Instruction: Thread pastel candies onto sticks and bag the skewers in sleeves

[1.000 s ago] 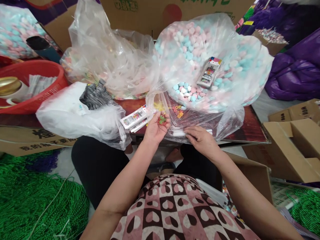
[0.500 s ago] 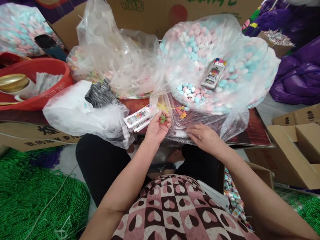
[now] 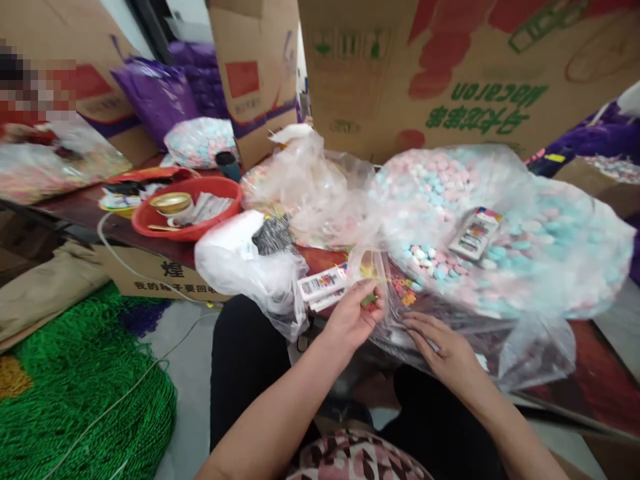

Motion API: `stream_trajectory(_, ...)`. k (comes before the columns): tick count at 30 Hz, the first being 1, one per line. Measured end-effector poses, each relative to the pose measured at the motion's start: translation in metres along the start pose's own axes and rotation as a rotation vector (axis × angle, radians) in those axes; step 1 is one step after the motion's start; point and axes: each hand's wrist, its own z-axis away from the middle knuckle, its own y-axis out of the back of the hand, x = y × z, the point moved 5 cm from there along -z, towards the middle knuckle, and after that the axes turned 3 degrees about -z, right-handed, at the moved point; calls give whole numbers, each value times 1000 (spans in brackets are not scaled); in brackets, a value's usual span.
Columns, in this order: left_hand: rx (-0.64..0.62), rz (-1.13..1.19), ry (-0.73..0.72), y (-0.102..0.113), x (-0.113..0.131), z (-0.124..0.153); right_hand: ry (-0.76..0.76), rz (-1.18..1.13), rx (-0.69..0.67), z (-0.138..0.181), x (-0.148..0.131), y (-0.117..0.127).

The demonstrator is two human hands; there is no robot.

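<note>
My left hand (image 3: pixel 356 312) is curled around a few small green pieces (image 3: pixel 369 300), partly hidden by its fingers. My right hand (image 3: pixel 443 347) reaches over clear plastic at the table's front edge, its fingers stretched out and the thumb out of sight; I see nothing held in it. Small orange and red ring-like pieces (image 3: pixel 403 291) lie between the hands, just beyond them. Yellow pieces (image 3: pixel 369 270) show through a clear bag behind my left hand. Printed white packets (image 3: pixel 323 287) lie left of that hand.
A big clear bag of pastel pieces (image 3: pixel 525 243) has a printed packet (image 3: pixel 476 233) on top. Another clear bag (image 3: pixel 325 193), a white plastic bag (image 3: pixel 235 263) and a red basket (image 3: pixel 210 230) stand leftward. Cartons (image 3: pixel 370 80) rise behind. Green cords (image 3: pixel 100 400) heap on the floor.
The view has swung left and up, showing more of the table and cartons. My left fingers have curled further over the small pieces. My right fingers have straightened over the plastic.
</note>
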Motion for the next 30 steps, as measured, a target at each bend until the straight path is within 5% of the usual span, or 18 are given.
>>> stream_trajectory(7, 47, -74, -134, 6, 64, 27, 149, -72, 29, -62, -26, 3)
stream_trajectory(14, 77, -114, -311, 20, 130, 26, 153, -101, 58, -140, -55, -3)
stream_trajectory(18, 90, -90, -301, 28, 132, 23, 130, 44, 133, -183, -39, -17)
stream_trajectory(22, 86, -99, -276, 35, 126, 19, 189, 303, 1, -210, -33, -50)
stream_trajectory(30, 85, -107, -311, 37, 133, 18, 141, 611, -228, -203, -34, -77)
